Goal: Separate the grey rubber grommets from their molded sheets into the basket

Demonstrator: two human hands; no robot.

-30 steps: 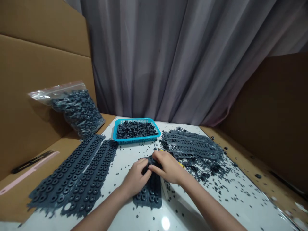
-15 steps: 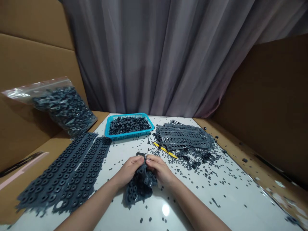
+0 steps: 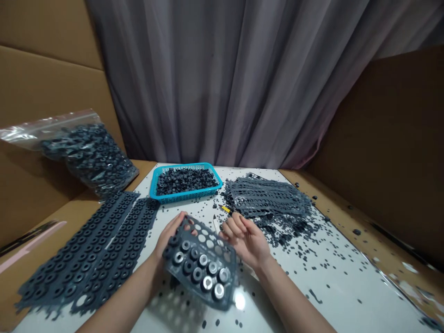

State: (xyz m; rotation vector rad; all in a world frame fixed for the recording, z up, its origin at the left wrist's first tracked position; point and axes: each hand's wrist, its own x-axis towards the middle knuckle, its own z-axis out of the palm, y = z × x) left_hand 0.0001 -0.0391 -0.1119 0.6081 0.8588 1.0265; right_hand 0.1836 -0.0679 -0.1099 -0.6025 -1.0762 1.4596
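Observation:
My left hand (image 3: 167, 236) grips the left edge of a dark rubber sheet (image 3: 199, 268), tilted up above the table. Rows of round ring-shaped rubber parts stand in its lower half, and open round holes fill the upper part. My right hand (image 3: 248, 238) is at the sheet's upper right, its fingers curled in; whatever they hold, if anything, is hidden. Just left of those fingers a pale, thin tool with a dark pointed tip (image 3: 215, 224) is partly visible. A yellow-and-black pen-like tool (image 3: 225, 209) lies beyond, partly covered by my right hand.
A blue basket (image 3: 155, 196) of loose rubber rings stands at the back. On the left are long sheets full of rings (image 3: 93, 252) and a zip bag of rings (image 3: 92, 155). At right, punched-out sheets (image 3: 267, 196) lie stacked among scattered small bits. Cardboard walls flank the table.
The rubber sheet was bunched between both hands; now it is spread and tilted up in my left hand. My right hand has moved right, its fingers curled.

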